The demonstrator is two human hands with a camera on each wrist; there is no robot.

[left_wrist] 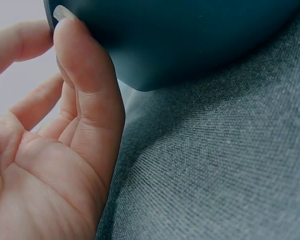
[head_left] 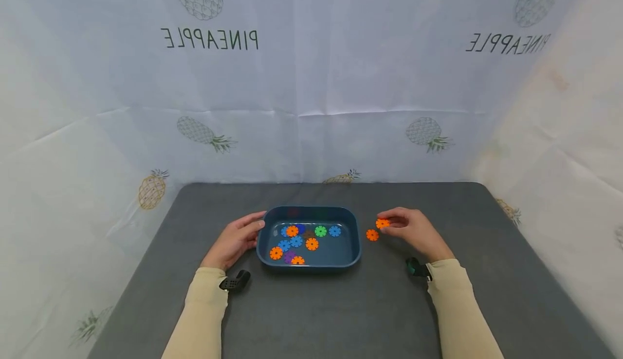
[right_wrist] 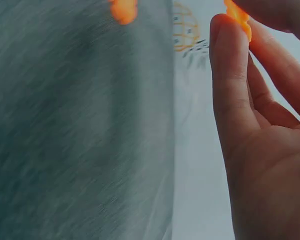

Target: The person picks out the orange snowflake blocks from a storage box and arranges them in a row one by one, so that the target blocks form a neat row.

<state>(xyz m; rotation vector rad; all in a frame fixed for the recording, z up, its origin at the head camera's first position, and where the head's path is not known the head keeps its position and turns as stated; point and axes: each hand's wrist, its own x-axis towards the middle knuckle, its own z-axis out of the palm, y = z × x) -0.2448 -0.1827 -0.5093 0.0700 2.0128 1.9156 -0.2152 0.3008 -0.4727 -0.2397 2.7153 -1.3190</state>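
A dark blue tray [head_left: 311,266] stands on the grey table, with several notched plastic discs lying in it: orange, blue, green, purple and brown. At its left end my left hand [head_left: 238,240] holds the rim, the thumb over the edge and the fingers outside; the left wrist view shows this pinch on the tray wall [left_wrist: 190,40]. To the right of the tray, my right hand [head_left: 412,230] pinches an orange notched disc [head_left: 382,223] between thumb and fingertips. A second orange disc [head_left: 372,235] lies on the table between that hand and the tray.
The grey table [head_left: 321,316] runs back to a white cloth [head_left: 302,148] printed with pineapples, which also hangs at both sides. Each wrist wears a dark strap with a small device, such as the left one [head_left: 236,281].
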